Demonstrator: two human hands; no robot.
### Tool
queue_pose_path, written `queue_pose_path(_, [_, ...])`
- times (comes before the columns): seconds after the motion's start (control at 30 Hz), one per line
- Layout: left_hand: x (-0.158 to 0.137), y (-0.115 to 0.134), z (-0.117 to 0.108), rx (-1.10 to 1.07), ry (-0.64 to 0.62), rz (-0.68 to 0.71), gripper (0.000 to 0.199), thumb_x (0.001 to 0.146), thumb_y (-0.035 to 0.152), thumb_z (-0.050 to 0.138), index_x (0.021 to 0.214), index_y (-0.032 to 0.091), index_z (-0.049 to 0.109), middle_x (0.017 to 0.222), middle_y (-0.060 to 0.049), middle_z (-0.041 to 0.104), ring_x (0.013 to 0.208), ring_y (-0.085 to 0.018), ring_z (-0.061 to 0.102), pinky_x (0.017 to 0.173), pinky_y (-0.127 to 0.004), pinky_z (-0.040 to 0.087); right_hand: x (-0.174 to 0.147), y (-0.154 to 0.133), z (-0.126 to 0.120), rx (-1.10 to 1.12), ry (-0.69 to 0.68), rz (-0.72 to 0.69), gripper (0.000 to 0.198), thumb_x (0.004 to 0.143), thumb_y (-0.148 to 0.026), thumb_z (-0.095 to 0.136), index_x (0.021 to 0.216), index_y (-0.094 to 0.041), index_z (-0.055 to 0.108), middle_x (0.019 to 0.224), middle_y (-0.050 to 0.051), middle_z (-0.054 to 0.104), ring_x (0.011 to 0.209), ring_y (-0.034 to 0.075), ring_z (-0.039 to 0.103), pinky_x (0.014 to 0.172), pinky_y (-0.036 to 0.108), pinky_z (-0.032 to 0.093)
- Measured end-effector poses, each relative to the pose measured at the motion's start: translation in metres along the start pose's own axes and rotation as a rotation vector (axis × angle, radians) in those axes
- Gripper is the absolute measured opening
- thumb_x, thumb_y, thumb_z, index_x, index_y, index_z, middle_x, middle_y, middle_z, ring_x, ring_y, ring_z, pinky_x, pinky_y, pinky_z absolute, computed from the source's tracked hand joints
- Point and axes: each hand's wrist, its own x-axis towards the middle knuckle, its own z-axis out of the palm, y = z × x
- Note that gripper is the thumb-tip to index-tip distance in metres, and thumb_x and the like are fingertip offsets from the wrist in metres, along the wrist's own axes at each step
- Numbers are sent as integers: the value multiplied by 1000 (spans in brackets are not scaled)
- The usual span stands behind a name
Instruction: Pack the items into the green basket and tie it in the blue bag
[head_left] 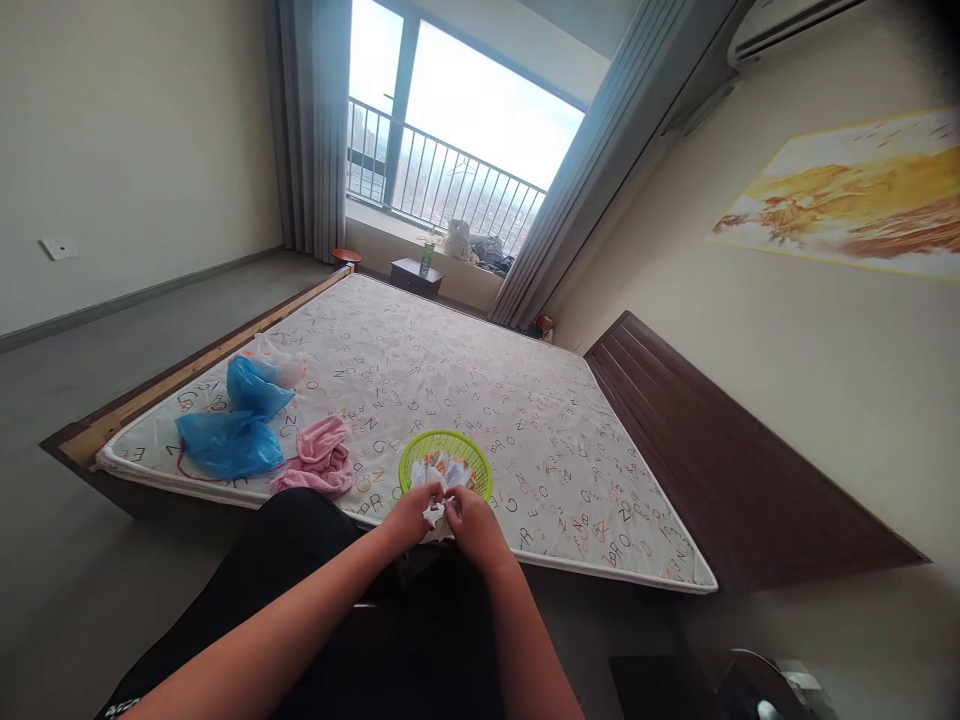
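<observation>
My left hand (411, 513) and my right hand (471, 522) meet just in front of a lime-green plastic basket (409, 457). Both sets of fingers pinch a crumpled white piece (434, 513) that looks like paper or thin wrapping. Its lower end hangs below my fingers. Inside the basket lie white and orange pieces (442, 466), perhaps wrappers; their exact kind is too small to tell. The basket stands on the near edge of a mattress (525, 410) printed with letters.
To the left on the mattress lie a pink towel (319, 458), blue plastic bags (232, 443) and a clear bag (281, 360). A wooden bed frame (240, 340) borders the left side, a dark headboard (720, 450) the right. A small dark table (415, 278) stands beyond, near the window.
</observation>
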Motion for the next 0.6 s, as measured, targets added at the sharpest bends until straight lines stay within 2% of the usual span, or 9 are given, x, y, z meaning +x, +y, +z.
queue_pose_path(0.17, [-2, -1, 3, 89, 38, 93, 16, 71, 23, 62, 77, 21, 47, 71, 1, 55, 68, -16, 44, 64, -27, 30, 1, 5, 4, 83, 21, 23, 17, 95, -25, 58, 106, -22, 70, 93, 5, 73, 84, 20, 66, 74, 27, 44])
queue_pose_path(0.27, [-3, -1, 4, 113, 73, 125, 17, 71, 22, 62, 78, 21, 47, 71, 2, 55, 68, -15, 43, 65, -27, 31, 2, 7, 8, 123, 35, 25, 17, 95, -29, 57, 106, -23, 69, 83, 2, 69, 76, 19, 63, 69, 26, 42])
queue_pose_path(0.4, [-6, 3, 3, 88, 111, 97, 17, 72, 24, 64, 78, 21, 48, 72, 2, 56, 69, -15, 46, 66, -27, 33, 4, 10, 15, 171, 41, 27, 19, 95, -30, 55, 108, -22, 67, 75, -1, 63, 71, 18, 60, 66, 26, 40])
queue_pose_path(0.6, [-8, 10, 3, -51, 67, 71, 21, 70, 26, 68, 77, 21, 48, 81, -2, 62, 79, -18, 55, 73, -30, 41, 5, 16, 21, 215, 51, 79, 26, 94, -32, 56, 115, -20, 65, 74, -1, 61, 71, 18, 60, 67, 27, 41])
